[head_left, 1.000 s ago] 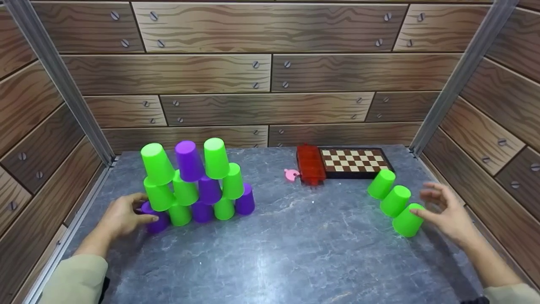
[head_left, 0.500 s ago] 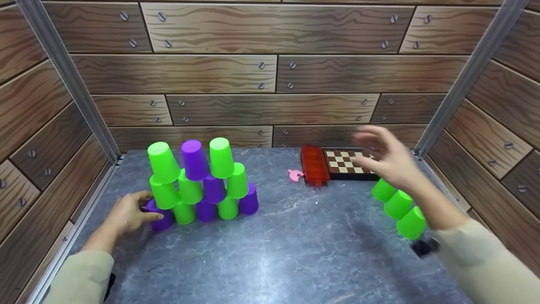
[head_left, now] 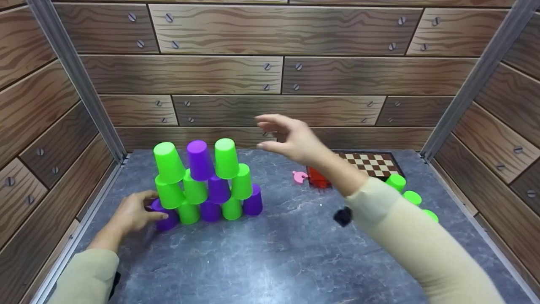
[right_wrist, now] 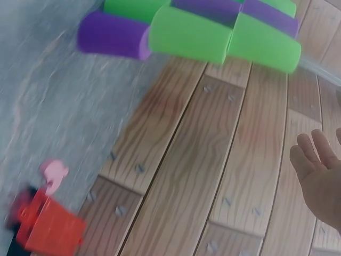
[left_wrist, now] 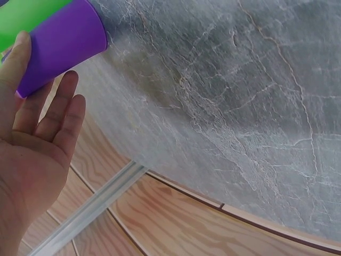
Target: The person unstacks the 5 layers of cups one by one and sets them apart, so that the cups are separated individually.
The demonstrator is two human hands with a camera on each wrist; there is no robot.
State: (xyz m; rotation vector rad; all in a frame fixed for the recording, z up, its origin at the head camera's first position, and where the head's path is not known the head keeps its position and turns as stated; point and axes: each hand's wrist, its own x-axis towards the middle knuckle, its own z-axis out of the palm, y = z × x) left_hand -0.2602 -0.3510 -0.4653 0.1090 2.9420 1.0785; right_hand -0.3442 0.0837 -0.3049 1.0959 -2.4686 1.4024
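Note:
A pyramid of upturned green and purple cups stands at the left of the grey table. My left hand rests against the bottom-left purple cup. In the left wrist view the thumb lies on that purple cup and the fingers are nearly straight. My right hand hovers in the air to the right of the pyramid's top, with relaxed fingers and nothing in it. The right wrist view shows the pyramid ahead of the open right hand.
Three green cups lie in a row at the right, partly hidden by my right sleeve. A chessboard, a red box and a small pink piece sit at the back. Wood-patterned walls close in three sides.
My right hand left the green cups at the right, rose and swept left across the table toward the pyramid. The left hand stayed on the bottom purple cup.

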